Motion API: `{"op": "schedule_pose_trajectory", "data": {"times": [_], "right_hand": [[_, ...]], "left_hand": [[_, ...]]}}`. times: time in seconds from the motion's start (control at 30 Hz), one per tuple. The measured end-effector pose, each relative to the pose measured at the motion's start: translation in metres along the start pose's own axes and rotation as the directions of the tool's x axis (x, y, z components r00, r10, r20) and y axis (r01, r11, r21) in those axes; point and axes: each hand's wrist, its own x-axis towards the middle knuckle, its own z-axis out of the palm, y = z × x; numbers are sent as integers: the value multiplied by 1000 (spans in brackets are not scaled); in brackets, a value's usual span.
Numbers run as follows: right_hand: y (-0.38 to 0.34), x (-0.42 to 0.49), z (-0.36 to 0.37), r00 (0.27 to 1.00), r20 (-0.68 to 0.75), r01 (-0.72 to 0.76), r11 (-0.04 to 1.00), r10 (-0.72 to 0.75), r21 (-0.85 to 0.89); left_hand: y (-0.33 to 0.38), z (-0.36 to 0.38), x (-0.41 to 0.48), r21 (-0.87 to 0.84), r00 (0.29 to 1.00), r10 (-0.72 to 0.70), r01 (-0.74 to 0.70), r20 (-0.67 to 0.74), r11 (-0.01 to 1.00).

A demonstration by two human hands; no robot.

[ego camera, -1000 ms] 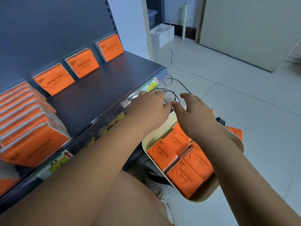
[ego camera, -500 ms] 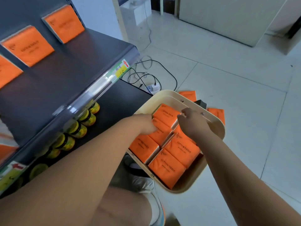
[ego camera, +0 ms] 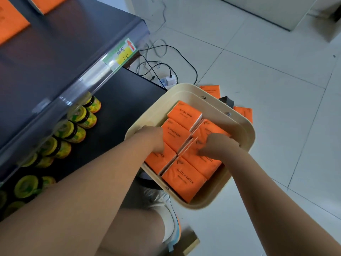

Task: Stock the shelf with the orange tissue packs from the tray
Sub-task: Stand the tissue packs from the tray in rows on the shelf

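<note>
A cream tray sits on the floor beside the shelf and holds several orange tissue packs, such as the far one and the near one. My left hand reaches into the tray's left side, its fingers curled over the edge of the near-left pack. My right hand lies on the right column, fingers curled round the middle pack. At the top left, the dark shelf carries more orange packs.
Yellow-lidded jars line the lower shelf under the price strip. Black cables and a power strip lie on the tiled floor behind the tray. Two loose orange packs lie beyond the tray. My shoe is beside it.
Both hands came down from the shelf edge into the tray and now curl over packs. The view has tilted down toward the tray.
</note>
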Motion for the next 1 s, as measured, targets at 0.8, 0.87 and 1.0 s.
{"op": "schedule_pose_trajectory", "data": {"times": [0.8, 0.87, 1.0], "right_hand": [[-84, -63, -85, 770, -561, 548, 767, -305, 335], [-111, -78, -105, 715, -617, 609, 725, -327, 321], [-164, -108, -140, 591, -688, 743, 616, -423, 260]], "left_hand": [[-97, -97, -99, -399, 900, 5, -198, -437, 895], [-117, -116, -125, -461, 851, -59, -224, -523, 859], [-147, -148, -180, -466, 758, -144, -228, -636, 855]]}}
